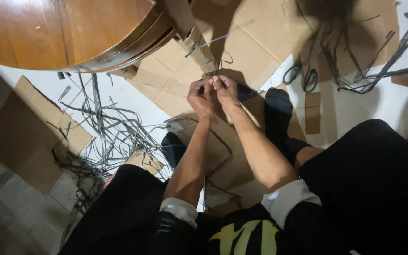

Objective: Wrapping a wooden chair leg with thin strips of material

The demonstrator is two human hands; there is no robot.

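My left hand [200,97] and my right hand [225,90] meet side by side at the foot of a cardboard-wrapped table leg [198,47]. Both hands have their fingers pinched on the wrapping at the lower end of the leg; the exact strip they hold is hidden by the fingers. A grey strap [207,44] winds around the wrapped leg above my hands. The leg belongs to a round polished wooden table [57,33] at the upper left. My legs in black trousers and black socks [277,113] spread to either side.
Flattened cardboard sheets [256,52] cover the white floor. A tangle of grey plastic straps [105,137] lies at left, more [369,61] at upper right. Green-handled scissors [303,75] lie right of my hands. Another cardboard piece [24,132] lies far left.
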